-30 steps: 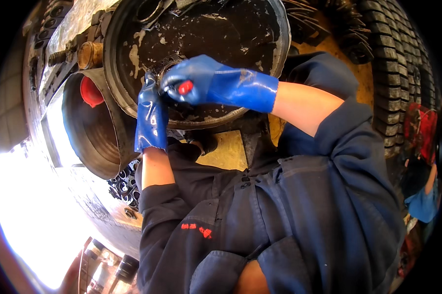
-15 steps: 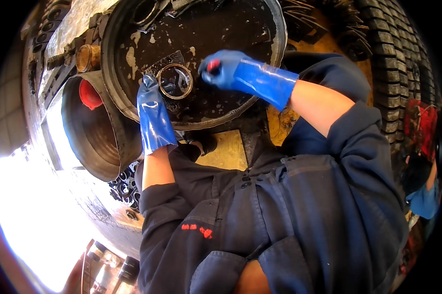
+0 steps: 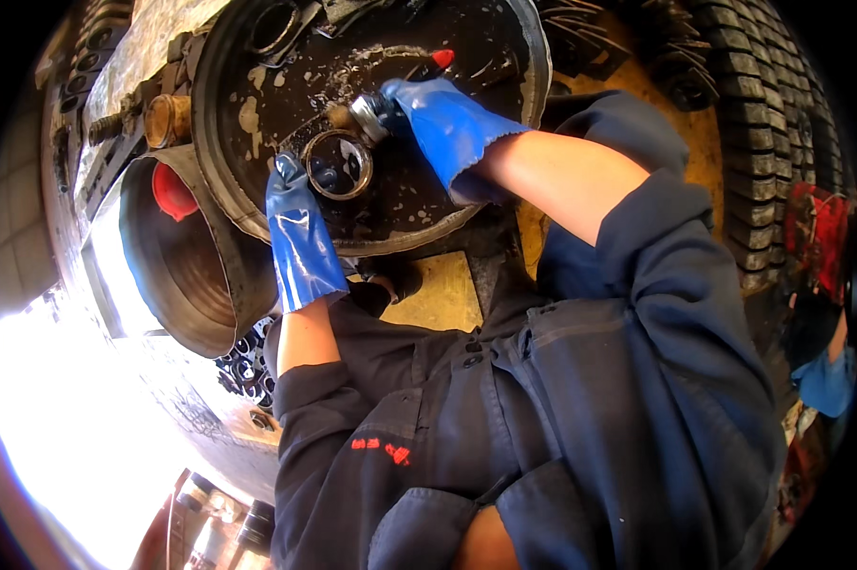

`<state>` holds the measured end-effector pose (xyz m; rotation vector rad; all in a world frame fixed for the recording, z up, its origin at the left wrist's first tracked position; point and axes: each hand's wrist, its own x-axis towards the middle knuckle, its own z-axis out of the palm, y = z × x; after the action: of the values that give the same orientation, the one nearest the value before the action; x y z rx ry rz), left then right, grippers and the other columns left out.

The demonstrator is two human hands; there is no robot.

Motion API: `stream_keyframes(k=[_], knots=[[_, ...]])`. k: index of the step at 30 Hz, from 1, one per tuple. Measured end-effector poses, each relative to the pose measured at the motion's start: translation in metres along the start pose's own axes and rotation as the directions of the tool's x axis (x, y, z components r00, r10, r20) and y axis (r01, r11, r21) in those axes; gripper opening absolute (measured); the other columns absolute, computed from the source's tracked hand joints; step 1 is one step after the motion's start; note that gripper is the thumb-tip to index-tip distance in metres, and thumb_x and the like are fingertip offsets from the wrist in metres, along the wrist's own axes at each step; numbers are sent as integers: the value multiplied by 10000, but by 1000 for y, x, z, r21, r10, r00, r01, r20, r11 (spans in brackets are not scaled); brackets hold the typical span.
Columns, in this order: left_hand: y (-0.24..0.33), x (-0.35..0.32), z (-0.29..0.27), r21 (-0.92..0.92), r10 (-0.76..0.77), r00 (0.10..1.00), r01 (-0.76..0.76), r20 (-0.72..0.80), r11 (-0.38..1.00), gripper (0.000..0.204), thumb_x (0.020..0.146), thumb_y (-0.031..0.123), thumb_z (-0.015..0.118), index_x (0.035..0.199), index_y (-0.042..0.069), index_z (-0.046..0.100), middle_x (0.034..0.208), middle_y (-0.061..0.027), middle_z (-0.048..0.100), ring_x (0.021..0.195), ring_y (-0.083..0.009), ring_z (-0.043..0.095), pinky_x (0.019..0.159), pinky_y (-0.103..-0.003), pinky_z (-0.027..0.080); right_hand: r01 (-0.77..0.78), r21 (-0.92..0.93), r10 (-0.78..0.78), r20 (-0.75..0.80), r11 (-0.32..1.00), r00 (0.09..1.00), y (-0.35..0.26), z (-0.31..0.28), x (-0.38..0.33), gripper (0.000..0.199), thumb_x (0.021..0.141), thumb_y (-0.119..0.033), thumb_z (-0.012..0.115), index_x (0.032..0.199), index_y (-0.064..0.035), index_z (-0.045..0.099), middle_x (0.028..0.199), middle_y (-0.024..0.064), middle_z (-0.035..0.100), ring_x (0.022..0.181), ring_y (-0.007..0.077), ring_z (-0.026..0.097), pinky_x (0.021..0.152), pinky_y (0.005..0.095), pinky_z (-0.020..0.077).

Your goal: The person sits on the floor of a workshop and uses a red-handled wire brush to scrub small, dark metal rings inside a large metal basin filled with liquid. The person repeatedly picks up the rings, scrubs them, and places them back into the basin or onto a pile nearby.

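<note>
My left hand [image 3: 300, 228], in a long blue rubber glove, is closed on the left side of a dark, wet metal part with a round ring [image 3: 339, 196]. The part sits over dark liquid [image 3: 414, 190] in a wide round basin [image 3: 539, 76]. In my gloved right hand [image 3: 452, 128] is a brush [image 3: 367, 116] with a metal collar and a red tip on its handle. Its brownish bristles touch or hover just above the part's far side; I cannot tell which. My right fingers are mostly hidden behind the glove's back.
Other metal parts [image 3: 276, 33] lie at the basin's far side. Left of it stands an open metal drum [image 3: 186, 275] with a red object [image 3: 172, 192] inside. A large tyre [image 3: 751, 142] stands at right. Another person's blue glove [image 3: 824, 382] shows at the far right.
My right hand has turned and shifted slightly left and down, bringing the brush's collar and bristles into sight beside the ring. My left hand keeps its hold, almost unmoved.
</note>
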<state>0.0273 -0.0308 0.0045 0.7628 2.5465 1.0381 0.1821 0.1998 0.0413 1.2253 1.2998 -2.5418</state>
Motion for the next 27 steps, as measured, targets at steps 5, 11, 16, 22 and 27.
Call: stream_keyframes(k=[5, 11, 16, 22, 27], knots=[[35, -14, -2, 121, 49, 998, -51, 27, 991, 235, 1005, 119, 505, 1122, -23, 651, 907, -147, 697, 789, -273, 641, 718, -373, 509, 492, -469, -437, 227, 734, 870, 80, -44, 50, 342, 1047, -329, 503, 1097, -53, 699, 972, 87, 674, 868, 166, 558, 826, 344, 445], [52, -35, -18, 217, 46, 998, -52, 34, 975, 263, 1008, 115, 478, 1150, -37, 639, 918, -169, 684, 797, -307, 631, 717, -388, 507, -103, -647, 104, -37, 756, 994, 11, -9, -8, 354, 898, -283, 654, 1109, 0, 692, 973, 207, 724, 891, 335, 708, 831, 388, 541], [71, -35, -21, 190, 25, 999, -31, 36, 981, 248, 927, 13, 478, 1116, -42, 630, 968, -249, 674, 798, -471, 618, 725, -399, 517, 19, -689, -17, 9, 725, 1000, -20, -4, -9, 359, 892, -344, 669, 996, -2, 705, 901, 148, 724, 841, 254, 681, 800, 365, 528], [28, -32, -14, 631, 246, 968, -221, 49, 744, 219, 912, 8, 499, 1076, -49, 632, 966, -316, 662, 867, -484, 663, 741, -526, 545, 154, -474, -97, 142, 867, 985, 4, 16, 11, 368, 867, -442, 713, 953, -85, 747, 845, 81, 733, 752, 201, 678, 754, 325, 547], [-31, 37, -7, -446, -604, 791, 577, 97, 684, 436, 1097, 335, 369, 1226, 24, 646, 1065, -207, 724, 953, -333, 714, 808, -424, 588, 450, -642, -190, 434, 620, 881, 0, 5, 8, 328, 977, -413, 666, 1180, -168, 745, 1036, 80, 774, 952, 208, 731, 882, 348, 567]])
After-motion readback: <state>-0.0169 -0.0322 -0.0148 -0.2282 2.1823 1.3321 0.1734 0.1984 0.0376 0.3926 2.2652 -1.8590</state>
